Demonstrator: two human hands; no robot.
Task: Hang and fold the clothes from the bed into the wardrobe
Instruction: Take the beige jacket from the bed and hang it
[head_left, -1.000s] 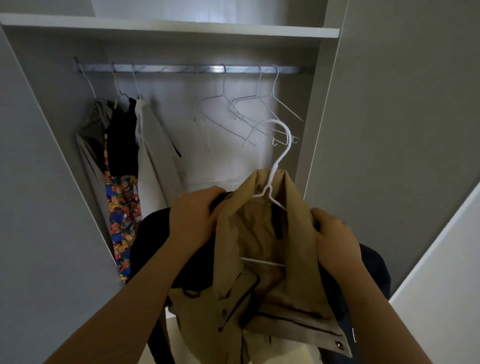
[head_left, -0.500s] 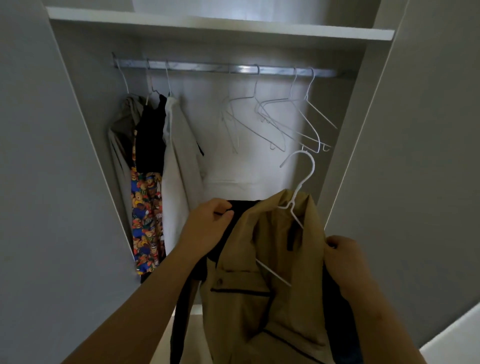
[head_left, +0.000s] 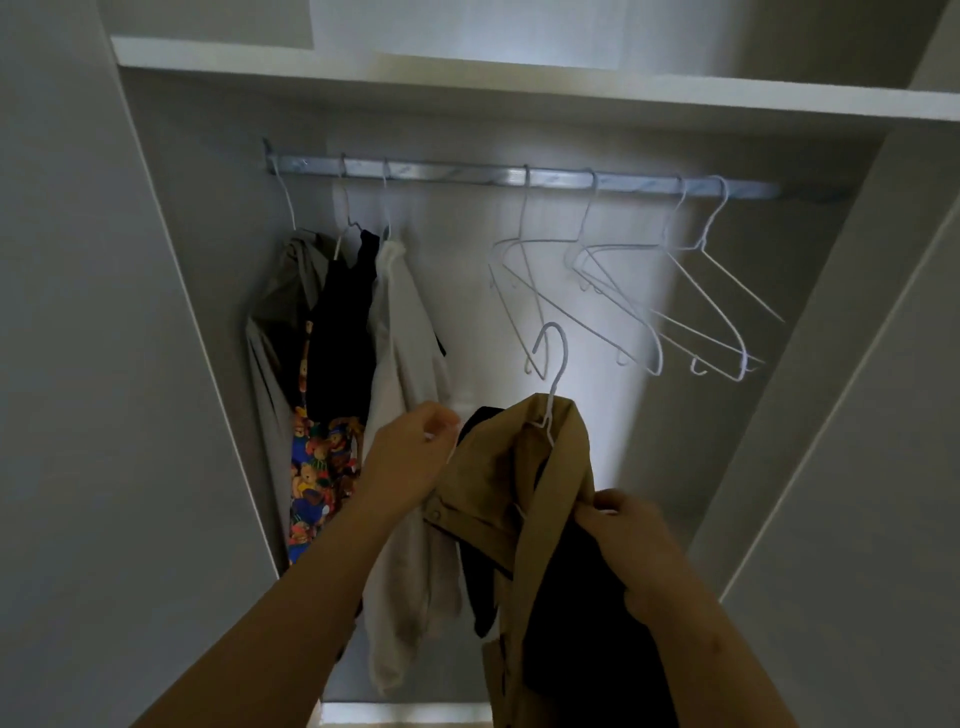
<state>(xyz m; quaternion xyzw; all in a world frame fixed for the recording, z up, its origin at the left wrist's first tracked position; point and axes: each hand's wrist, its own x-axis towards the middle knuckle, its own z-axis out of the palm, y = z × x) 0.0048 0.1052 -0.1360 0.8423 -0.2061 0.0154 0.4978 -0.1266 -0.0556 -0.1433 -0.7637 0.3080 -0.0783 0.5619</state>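
Head view showed you standing at the open wardrobe (head_left: 810, 467), holding a tan jacket (head_left: 493, 483) up in front of it, below the rail (head_left: 519, 175). The jacket sat on a white wire hanger (head_left: 555, 374) whose hook stood free in the air, not on the rail. Your right hand (head_left: 631, 540) had its fingers curled round the jacket's right front edge, gripping the cloth, with dark fabric (head_left: 576, 613) hanging beneath. Your left hand (head_left: 410, 460) lay against the jacket's left shoulder with fingers curled; I could not tell whether it pinched anything. On the rail's left end hung a grey garment (head_left: 278, 332), a black one (head_left: 343, 322) over bear-print cloth (head_left: 317, 467), and a cream one (head_left: 402, 338). Several empty hangers (head_left: 649, 312) hung to the right, under the shelf (head_left: 519, 85).
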